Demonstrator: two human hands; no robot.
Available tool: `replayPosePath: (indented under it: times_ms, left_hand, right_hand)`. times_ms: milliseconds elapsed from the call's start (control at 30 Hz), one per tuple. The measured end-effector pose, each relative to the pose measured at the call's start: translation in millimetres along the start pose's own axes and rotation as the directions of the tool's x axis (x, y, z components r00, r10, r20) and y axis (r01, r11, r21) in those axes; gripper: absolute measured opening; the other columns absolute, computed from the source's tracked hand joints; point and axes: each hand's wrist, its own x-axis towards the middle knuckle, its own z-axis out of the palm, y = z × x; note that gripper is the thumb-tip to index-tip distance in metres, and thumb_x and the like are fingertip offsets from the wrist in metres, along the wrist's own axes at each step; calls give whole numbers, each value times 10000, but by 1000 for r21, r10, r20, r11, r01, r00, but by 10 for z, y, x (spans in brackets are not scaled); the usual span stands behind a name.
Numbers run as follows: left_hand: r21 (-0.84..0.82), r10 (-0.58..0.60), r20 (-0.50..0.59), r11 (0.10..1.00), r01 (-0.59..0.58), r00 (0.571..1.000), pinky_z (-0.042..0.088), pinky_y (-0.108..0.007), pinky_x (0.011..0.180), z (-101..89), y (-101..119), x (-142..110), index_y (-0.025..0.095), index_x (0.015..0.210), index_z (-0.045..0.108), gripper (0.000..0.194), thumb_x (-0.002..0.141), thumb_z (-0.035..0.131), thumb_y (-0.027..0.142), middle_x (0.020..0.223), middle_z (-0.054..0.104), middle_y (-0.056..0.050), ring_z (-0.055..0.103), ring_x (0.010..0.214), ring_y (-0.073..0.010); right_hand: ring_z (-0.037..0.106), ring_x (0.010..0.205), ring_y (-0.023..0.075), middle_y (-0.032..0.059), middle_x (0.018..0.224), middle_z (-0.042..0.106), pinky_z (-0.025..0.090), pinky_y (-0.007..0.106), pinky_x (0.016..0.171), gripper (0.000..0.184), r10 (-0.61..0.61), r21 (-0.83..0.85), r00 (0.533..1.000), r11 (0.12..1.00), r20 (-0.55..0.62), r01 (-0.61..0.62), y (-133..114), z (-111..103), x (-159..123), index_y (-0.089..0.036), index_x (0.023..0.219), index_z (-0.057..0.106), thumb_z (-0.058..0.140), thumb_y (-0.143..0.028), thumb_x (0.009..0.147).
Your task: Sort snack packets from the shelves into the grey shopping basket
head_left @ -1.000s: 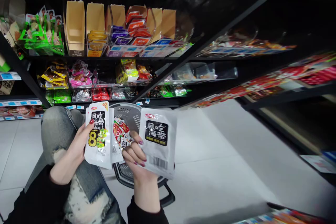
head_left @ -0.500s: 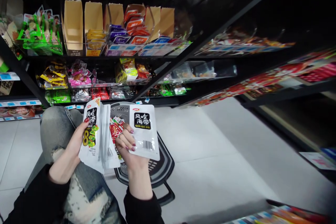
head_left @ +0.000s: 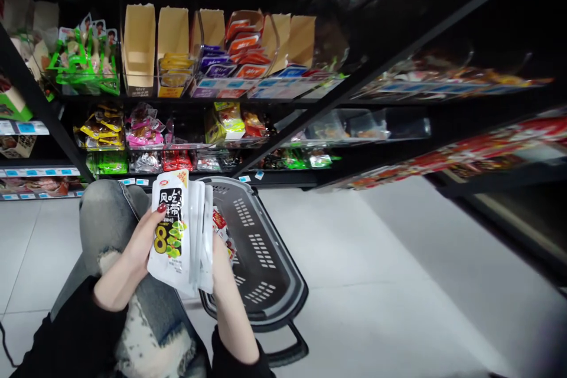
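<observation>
My left hand [head_left: 148, 236] is closed around several flat white snack packets [head_left: 170, 269], held upright above the knee. The front one has a black label with white characters, a yellow 8 and green pictures. Behind this stack reaches my right hand [head_left: 220, 257], over the near left part of a dark shopping basket [head_left: 266, 289]; its fingers are hidden, so what they hold cannot be made out. Small red packets [head_left: 218, 221] show inside the basket, partly covered by the hand and the stack.
Black shelves [head_left: 177, 98] ahead hold open cardboard boxes [head_left: 140, 50], green bags [head_left: 86, 59] and yellow packets [head_left: 101, 127]. Another shelf run goes off to the right. The basket, its handle [head_left: 287, 354] toward me, stands on the pale tiled floor [head_left: 354, 283]. My bent knee [head_left: 101, 212] is at the left.
The white packet that my right hand held up beside the stack is out of sight. That hand has moved down and behind the stack. The view has shifted slightly left.
</observation>
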Motion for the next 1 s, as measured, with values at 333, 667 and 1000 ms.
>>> replayPosePath:
  times_ms: [333, 667, 1000]
  left_hand:
    - [64, 119, -32, 991, -117, 992, 535, -402, 790, 15, -17, 20, 168, 957, 616, 489, 551, 815, 352, 802, 742, -58, 700, 818, -281]
    - [171, 117, 53, 977, -125, 992, 520, -385, 807, 12, -37, 34, 162, 992, 667, 523, 549, 830, 388, 912, 748, -95, 695, 827, -273]
    - [157, 141, -7, 978, -138, 990, 520, -366, 788, -16, -64, 81, 154, 971, 683, 564, 543, 807, 501, 872, 754, -94, 693, 821, -264]
  right_hand:
    - [555, 1115, 255, 88, 1173, 616, 433, 410, 951, 476, -25, 161, 991, 986, -131, 46, -181, -65, -199, -232, 1106, 573, 488, -598, 815]
    - [501, 1222, 295, 117, 1350, 524, 383, 493, 1039, 633, -42, -5, 997, 999, -61, 42, -186, -30, -212, -222, 1337, 458, 643, -445, 775]
    - [521, 1168, 270, 96, 1242, 580, 417, 447, 989, 344, -67, 76, 959, 993, -276, 92, -229, 113, -320, -226, 1098, 615, 633, -366, 784]
